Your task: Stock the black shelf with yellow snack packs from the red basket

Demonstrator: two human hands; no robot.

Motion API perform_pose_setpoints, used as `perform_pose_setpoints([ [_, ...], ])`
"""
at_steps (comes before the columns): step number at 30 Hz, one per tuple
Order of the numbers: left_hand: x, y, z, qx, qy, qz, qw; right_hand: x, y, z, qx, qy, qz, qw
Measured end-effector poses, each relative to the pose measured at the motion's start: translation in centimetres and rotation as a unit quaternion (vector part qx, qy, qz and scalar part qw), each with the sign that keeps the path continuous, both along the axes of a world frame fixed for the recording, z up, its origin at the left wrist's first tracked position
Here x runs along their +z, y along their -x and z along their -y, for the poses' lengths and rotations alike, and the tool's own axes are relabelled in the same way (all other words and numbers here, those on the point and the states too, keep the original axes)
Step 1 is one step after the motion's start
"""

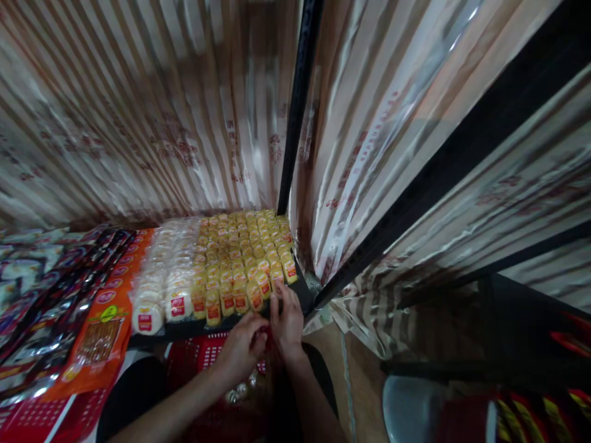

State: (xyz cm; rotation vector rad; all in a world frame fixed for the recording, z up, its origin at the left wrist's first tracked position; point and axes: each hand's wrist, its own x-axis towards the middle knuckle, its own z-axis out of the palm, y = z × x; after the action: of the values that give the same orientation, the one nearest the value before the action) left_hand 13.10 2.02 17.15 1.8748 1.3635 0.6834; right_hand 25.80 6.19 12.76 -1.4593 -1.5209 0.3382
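Note:
Rows of small yellow snack packets point(240, 255) with red labels stand packed on the dark shelf at the centre. My right hand point(287, 320) is at the front right of these rows, its fingers bent around the lower part of a yellow snack packet point(276, 272). Lower and to the left, my left hand point(242, 341) is curled closed in front of the shelf edge. Something reddish shows by its fingertips, too dim to name. Below the hands, several clear-wrapped packets point(244, 389) lie in a red basket point(203, 354), partly hidden by my forearms.
Left of the yellow rows stand white round packets point(148, 311), orange snack bags point(104, 332) and dark bags point(50, 326). A striped plastic curtain point(184, 123) hangs behind. Black posts point(300, 104) rise at the corner. A pale stool point(406, 409) is at lower right.

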Motion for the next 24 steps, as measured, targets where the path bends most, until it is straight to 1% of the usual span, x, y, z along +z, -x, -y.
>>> perform_pose_setpoints([
  [3,-2.0,1.4,2.5,0.089,0.027,0.028,0.995,-1.8,1.5,2.0,0.005,0.039,-0.001,0.999],
  [5,-2.8,2.3,3.7,0.134,0.038,0.035,0.990,-2.2,2.3,2.4,-0.005,0.061,0.001,0.998],
  [7,-3.2,3.0,4.5,0.153,0.050,0.036,0.986,-2.3,2.8,2.3,-0.019,0.079,0.014,0.997],
  [10,-3.3,3.6,5.3,0.155,0.064,0.040,0.985,-2.2,3.4,1.8,-0.039,0.082,0.044,0.995],
  [13,-3.1,3.7,5.6,0.139,0.063,0.049,0.987,-2.3,3.8,1.7,-0.049,0.055,0.077,0.994],
  [19,-3.1,3.7,5.3,0.130,0.042,0.073,0.988,-2.3,4.2,2.3,-0.052,0.029,0.127,0.990],
  [24,-3.1,4.2,5.1,0.134,0.028,0.077,0.988,-2.6,4.3,2.4,-0.055,0.022,0.121,0.991],
])
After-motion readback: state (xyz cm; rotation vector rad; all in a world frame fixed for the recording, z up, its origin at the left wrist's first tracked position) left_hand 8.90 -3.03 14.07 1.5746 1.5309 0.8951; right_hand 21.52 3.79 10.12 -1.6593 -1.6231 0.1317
